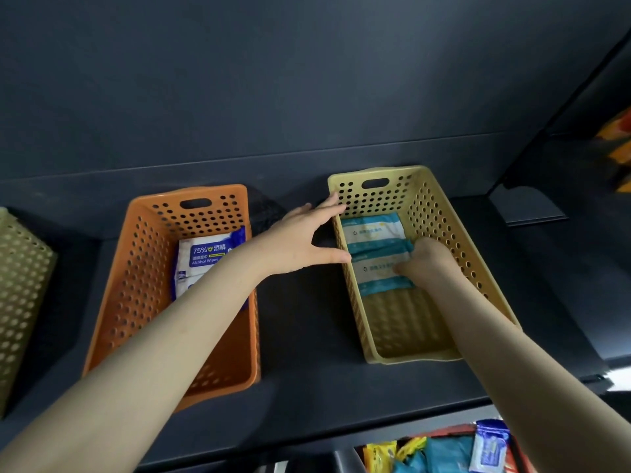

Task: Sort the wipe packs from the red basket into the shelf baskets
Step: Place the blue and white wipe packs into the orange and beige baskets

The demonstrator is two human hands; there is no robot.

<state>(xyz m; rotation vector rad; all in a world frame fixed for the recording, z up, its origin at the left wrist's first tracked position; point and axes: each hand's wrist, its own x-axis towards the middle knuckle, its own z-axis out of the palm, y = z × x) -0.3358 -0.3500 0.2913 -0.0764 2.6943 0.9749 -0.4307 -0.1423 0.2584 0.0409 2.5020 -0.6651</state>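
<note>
Two teal wipe packs lie flat in the yellow basket (pixel 444 213), overlapping end to end. The far teal pack (pixel 370 228) sits toward the basket's back wall and the near teal pack (pixel 379 273) about midway along the floor. Both show white label panels framed in teal.

The right hand (pixel 426 259) reaches down inside this basket with its fingers curled over the near teal pack's right end and the thumb on top. It seems to grip the pack, though the fingertips are hidden. The left hand (pixel 300 238) is spread wide, fingers straight, touching the basket's left wall from outside and holding nothing.

The yellow basket stands on the dark shelf (pixel 300 336), right of its middle. An orange basket (pixel 136 268) beside it holds a blue-and-white alcohol wipes pack (pixel 205 257). A pale basket (pixel 20 285) stands at the shelf's left edge. Below the front edge, the red basket (pixel 454 431) holds mixed packs.
</note>
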